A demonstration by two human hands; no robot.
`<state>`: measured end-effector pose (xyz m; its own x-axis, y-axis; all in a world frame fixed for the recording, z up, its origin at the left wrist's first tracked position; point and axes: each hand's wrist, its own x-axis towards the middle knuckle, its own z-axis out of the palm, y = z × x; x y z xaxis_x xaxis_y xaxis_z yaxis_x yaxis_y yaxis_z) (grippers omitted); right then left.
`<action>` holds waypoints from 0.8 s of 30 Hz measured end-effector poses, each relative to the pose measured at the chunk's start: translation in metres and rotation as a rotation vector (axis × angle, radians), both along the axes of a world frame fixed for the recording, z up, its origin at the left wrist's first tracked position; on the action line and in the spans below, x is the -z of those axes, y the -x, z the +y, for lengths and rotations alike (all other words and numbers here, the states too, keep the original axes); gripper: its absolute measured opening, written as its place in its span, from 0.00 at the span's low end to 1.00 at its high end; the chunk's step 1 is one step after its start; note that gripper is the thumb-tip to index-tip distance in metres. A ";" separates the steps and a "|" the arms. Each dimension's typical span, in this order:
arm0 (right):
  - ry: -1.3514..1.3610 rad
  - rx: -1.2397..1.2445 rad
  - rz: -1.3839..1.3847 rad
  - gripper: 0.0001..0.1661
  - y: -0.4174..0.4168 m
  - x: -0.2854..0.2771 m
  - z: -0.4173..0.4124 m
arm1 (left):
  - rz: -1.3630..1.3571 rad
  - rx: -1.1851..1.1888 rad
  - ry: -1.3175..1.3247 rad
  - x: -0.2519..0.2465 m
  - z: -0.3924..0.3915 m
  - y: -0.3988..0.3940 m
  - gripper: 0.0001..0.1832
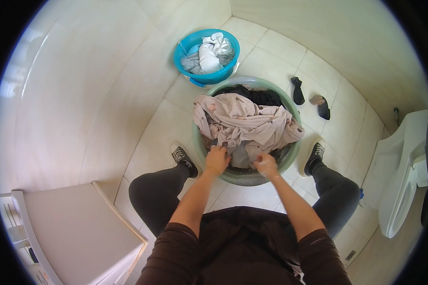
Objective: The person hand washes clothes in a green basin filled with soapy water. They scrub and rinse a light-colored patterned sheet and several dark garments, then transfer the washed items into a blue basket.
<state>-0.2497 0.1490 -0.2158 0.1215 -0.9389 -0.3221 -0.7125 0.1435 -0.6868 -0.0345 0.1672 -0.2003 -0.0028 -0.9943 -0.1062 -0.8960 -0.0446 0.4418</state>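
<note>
Between my feet stands a round green plastic tub full of laundry. A pale pinkish-beige printed cloth is heaped over its middle, and one end hangs over the right rim. Behind it lies dark clothing. At the tub's near side my left hand grips the near edge of the pale cloth, fingers curled. My right hand, wet with some suds, pinches another part of that cloth. Between the two hands a greyish stretch of wet fabric dips towards the tub's bottom.
A blue basin with white and grey clothes stands beyond the tub. Dark socks lie on the tiled floor to the right. A white toilet is at the right, a white cabinet-like appliance at lower left.
</note>
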 end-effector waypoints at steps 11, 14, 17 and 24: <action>-0.245 0.684 0.156 0.45 -0.073 -0.028 -0.016 | -0.192 -0.327 -0.161 0.004 -0.032 0.038 0.21; -0.328 0.682 0.242 0.41 -0.066 -0.001 -0.028 | -0.095 -0.515 -0.197 0.006 -0.047 0.056 0.19; -0.348 0.622 0.102 0.36 -0.064 0.002 -0.028 | 0.051 -0.626 -0.205 0.023 -0.041 0.010 0.15; -0.014 0.885 -0.462 0.12 0.035 0.030 -0.027 | 0.799 -0.605 0.013 -0.014 -0.056 -0.044 0.14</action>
